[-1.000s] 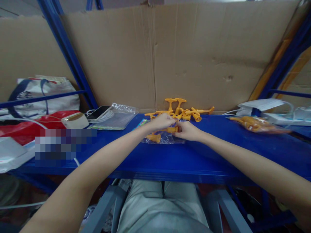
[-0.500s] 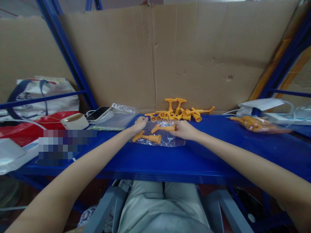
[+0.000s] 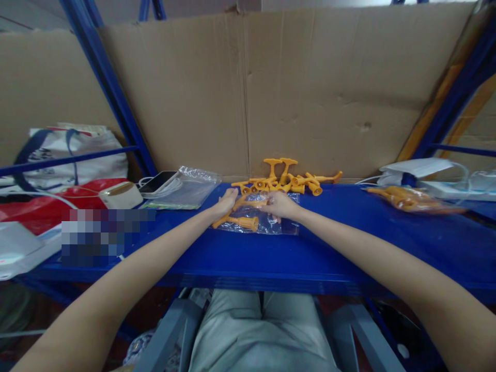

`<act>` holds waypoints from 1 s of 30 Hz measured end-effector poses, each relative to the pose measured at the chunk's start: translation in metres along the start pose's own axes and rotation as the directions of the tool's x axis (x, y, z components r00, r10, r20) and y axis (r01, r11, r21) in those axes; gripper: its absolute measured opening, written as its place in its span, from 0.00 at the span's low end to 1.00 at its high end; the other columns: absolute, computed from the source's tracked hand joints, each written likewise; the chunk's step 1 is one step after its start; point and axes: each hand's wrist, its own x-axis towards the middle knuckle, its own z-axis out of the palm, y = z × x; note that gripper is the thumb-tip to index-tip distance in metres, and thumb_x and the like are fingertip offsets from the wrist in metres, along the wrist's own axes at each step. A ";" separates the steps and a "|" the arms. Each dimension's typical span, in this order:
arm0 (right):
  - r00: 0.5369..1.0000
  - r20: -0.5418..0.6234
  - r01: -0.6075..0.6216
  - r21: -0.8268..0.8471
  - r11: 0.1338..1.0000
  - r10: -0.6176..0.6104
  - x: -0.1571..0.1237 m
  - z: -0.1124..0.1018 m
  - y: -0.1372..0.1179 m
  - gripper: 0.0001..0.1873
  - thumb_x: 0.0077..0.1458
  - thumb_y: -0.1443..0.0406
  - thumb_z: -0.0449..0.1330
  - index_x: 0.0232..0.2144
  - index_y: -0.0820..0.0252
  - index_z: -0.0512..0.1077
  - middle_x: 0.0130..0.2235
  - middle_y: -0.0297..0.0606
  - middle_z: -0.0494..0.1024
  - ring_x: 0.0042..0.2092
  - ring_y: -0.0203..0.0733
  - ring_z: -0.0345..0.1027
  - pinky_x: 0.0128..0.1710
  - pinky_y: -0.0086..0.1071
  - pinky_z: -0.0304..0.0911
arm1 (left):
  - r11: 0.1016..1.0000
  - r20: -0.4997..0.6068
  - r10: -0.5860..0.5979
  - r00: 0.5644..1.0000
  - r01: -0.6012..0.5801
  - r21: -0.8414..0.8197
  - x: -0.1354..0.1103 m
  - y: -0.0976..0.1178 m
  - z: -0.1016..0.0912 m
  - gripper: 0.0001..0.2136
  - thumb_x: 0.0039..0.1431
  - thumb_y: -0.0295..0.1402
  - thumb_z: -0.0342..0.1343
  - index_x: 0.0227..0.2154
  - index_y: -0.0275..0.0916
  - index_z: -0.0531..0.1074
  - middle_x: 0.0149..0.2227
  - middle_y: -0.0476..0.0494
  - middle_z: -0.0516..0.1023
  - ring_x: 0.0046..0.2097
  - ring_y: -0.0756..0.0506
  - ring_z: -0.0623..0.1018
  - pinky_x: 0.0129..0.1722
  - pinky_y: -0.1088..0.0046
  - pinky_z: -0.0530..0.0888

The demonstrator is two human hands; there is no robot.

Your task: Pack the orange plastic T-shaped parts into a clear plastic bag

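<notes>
A clear plastic bag [image 3: 267,226] lies flat on the blue table in front of me. One orange plastic T-shaped handle [image 3: 244,222] with a hollow, ribbed stem rests in it. My right hand [image 3: 283,205] pinches the stem end of a second orange handle [image 3: 253,203], which points left over the bag. At the bag's left edge, my left hand [image 3: 226,203] grips the film, its thumb side up; its fingertips are partly hidden. Just behind both hands sits a pile of similar orange handles [image 3: 296,182], two of them standing upright.
A filled bag of orange parts [image 3: 411,199] lies at the right, near a white power strip [image 3: 461,188]. Flat clear bags [image 3: 194,188], a phone [image 3: 158,181] and cables lie at the left. A cardboard sheet [image 3: 310,88] walls off the back of the blue table [image 3: 240,258].
My right hand has moved left, carrying the orange handle further toward my left hand and into the bag's left part. The left hand's fingers have loosened slightly.
</notes>
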 end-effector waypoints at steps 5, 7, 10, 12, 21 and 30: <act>0.998 -0.045 -0.037 0.056 0.998 0.040 0.009 0.009 0.004 0.14 0.54 0.65 0.60 0.43 0.65 0.68 0.15 0.25 0.66 0.15 0.33 0.61 0.14 0.25 0.58 | 1.000 0.070 0.007 0.998 -0.008 0.007 -0.005 0.007 -0.001 0.25 0.65 0.38 0.25 0.59 0.39 0.56 0.66 0.40 0.56 0.68 0.43 0.51 0.65 0.55 0.40; 0.996 -0.063 -0.057 0.132 0.990 0.065 0.009 0.011 0.004 0.22 0.53 0.66 0.60 0.50 0.66 0.65 0.18 0.27 0.69 0.17 0.32 0.64 0.16 0.25 0.60 | 0.999 0.074 0.035 0.997 -0.037 0.025 -0.006 0.007 -0.002 0.25 0.65 0.39 0.25 0.60 0.40 0.56 0.66 0.41 0.56 0.68 0.42 0.52 0.64 0.53 0.41; 0.997 -0.029 -0.064 0.230 0.971 0.072 0.002 0.006 0.001 0.28 0.52 0.68 0.60 0.55 0.66 0.61 0.25 0.31 0.73 0.21 0.33 0.67 0.18 0.26 0.64 | 0.992 0.076 0.086 0.993 -0.092 0.085 -0.007 0.005 -0.002 0.25 0.65 0.40 0.28 0.59 0.40 0.59 0.65 0.40 0.58 0.67 0.39 0.52 0.64 0.50 0.42; 0.997 0.017 -0.077 0.253 0.964 0.075 -0.005 -0.003 -0.001 0.27 0.51 0.70 0.59 0.55 0.66 0.64 0.29 0.35 0.76 0.22 0.33 0.68 0.20 0.27 0.66 | 0.980 0.118 0.093 0.989 -0.112 0.166 -0.008 0.005 -0.002 0.26 0.65 0.41 0.28 0.60 0.40 0.59 0.66 0.40 0.55 0.68 0.38 0.49 0.64 0.49 0.40; 0.927 -0.367 -0.215 -0.350 0.912 0.077 -0.015 -0.097 0.032 0.14 0.51 0.70 0.52 0.36 0.66 0.77 0.31 0.43 0.80 0.23 0.35 0.69 0.24 0.27 0.63 | 0.923 0.206 0.084 0.975 -0.154 0.352 -0.013 0.010 -0.006 0.27 0.65 0.40 0.27 0.64 0.43 0.54 0.68 0.43 0.47 0.69 0.39 0.46 0.63 0.45 0.36; 0.849 -0.501 -0.469 -0.573 0.672 0.165 -0.007 -0.126 0.085 0.17 0.54 0.63 0.54 0.41 0.65 0.77 0.40 0.51 0.79 0.42 0.49 0.73 0.38 0.34 0.65 | 0.916 0.200 0.061 0.978 -0.134 0.377 -0.008 0.001 -0.010 0.29 0.64 0.42 0.26 0.65 0.38 0.51 0.68 0.41 0.45 0.69 0.39 0.45 0.63 0.44 0.35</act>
